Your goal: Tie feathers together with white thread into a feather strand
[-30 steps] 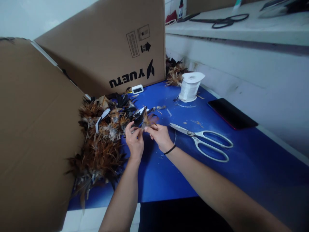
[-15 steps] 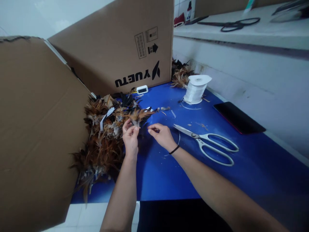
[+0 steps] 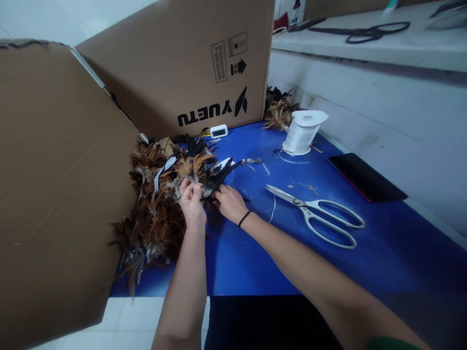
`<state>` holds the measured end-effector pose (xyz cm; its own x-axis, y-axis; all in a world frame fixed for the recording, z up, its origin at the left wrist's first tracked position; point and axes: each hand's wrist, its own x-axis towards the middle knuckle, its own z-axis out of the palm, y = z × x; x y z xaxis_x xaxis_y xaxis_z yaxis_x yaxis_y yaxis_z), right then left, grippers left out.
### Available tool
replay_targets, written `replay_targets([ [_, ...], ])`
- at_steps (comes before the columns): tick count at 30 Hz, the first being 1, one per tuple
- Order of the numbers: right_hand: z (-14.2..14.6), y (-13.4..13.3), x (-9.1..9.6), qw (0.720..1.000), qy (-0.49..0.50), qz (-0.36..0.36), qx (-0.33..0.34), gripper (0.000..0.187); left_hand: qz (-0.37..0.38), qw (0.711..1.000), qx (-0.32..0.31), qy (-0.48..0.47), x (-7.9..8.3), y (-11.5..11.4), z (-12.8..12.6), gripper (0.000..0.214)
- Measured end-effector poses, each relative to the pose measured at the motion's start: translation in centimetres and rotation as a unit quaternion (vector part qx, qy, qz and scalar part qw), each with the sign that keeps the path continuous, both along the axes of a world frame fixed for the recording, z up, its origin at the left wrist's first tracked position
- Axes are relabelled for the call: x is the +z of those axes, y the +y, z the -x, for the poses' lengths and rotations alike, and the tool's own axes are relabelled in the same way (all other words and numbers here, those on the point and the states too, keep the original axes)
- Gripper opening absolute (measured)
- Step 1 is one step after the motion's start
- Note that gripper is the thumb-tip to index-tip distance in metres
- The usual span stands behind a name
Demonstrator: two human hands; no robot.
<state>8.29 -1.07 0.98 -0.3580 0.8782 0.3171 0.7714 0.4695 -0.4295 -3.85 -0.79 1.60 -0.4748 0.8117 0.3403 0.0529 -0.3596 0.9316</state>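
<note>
My left hand point(image 3: 191, 200) pinches a small tuft of light brown feathers point(image 3: 193, 167) between thumb and fingers. Close to its right, my right hand point(image 3: 229, 201), with a black band at the wrist, has its fingers bent in against black feathers point(image 3: 219, 179). Its fingertips are hidden there, so what they grip does not show. Beneath and left of the hands spreads a pile of brown feather trim point(image 3: 153, 214), crossed by a white strip point(image 3: 165, 170). Silver scissors point(image 3: 314, 211) lie partly spread to the right of my right hand.
A spool of white ribbon point(image 3: 304, 133) stands on the blue table point(image 3: 251, 265), with a black phone point(image 3: 367, 176) to its right. Large cardboard boxes point(image 3: 175, 68) wall off the left and back. A small white device point(image 3: 219, 131) sits before them. Dark scissors point(image 3: 365, 33) rest on the ledge.
My right hand has moved left and reached in against the black feathers. My left hand has shifted slightly left with its tuft. The view has turned a little.
</note>
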Motion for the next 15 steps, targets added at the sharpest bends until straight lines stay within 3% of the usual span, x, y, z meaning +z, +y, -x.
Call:
replay_targets([
  [3, -0.3, 0.4, 0.1, 0.997, 0.058, 0.036, -0.02, 0.017, 0.0, 0.995, -0.002, -0.098, 0.3, 0.0, -0.1, 0.027],
  [6, -1.3, 0.8, 0.1, 0.974, 0.199, 0.1, -0.044, 0.01, 0.008, 0.989, -0.011, -0.147, 0.6, -0.1, -0.2, 0.027],
  [8, -2.1, 0.9, 0.1, 0.938, 0.306, 0.154, -0.048, 0.007, 0.012, 0.988, -0.02, -0.155, 0.6, -0.1, -0.3, 0.025],
  [11, -3.3, 0.7, 0.3, 0.86, 0.446, 0.24, -0.059, 0.005, 0.016, 0.985, -0.028, -0.168, 0.7, -0.2, -0.3, 0.024],
  [13, -3.9, 0.4, 0.5, 0.811, 0.506, 0.285, -0.073, 0.009, 0.017, 0.982, -0.032, -0.184, 0.7, -0.3, -0.4, 0.024],
  [15, -4.3, 0.2, 0.7, 0.78, 0.539, 0.308, -0.082, 0.012, 0.023, 0.978, -0.04, -0.203, 0.8, -0.3, -0.5, 0.025],
])
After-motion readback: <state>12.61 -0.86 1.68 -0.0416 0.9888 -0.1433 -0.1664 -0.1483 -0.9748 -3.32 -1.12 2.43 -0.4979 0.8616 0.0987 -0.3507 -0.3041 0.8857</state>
